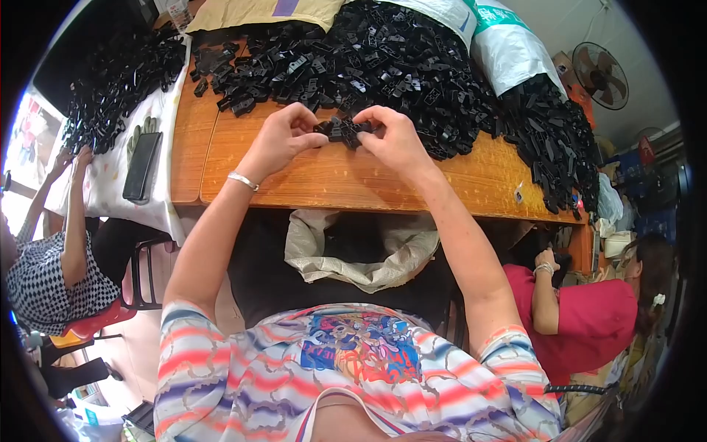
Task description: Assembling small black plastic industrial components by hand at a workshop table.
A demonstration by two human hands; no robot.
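Observation:
My left hand [283,141] and my right hand [395,141] meet over the near part of the wooden table [309,180]. Thumbs and fingers of both pinch small black plastic parts [343,131], which sit close together between the hands. Whether these are joined as one piece or separate, I cannot tell. Just beyond my fingers spreads a big heap of similar black plastic parts [398,62]. Below the table edge, in front of my lap, an open woven sack [357,274] gapes upward with a dark inside.
Large bags [258,15] lie behind the heap, and a white sack [515,44] spills parts at right. A black phone [142,166] rests on the cloth-covered table at left. Two co-workers sit close: one in checks [59,265], one in red [582,317]. A fan [600,76] stands far right.

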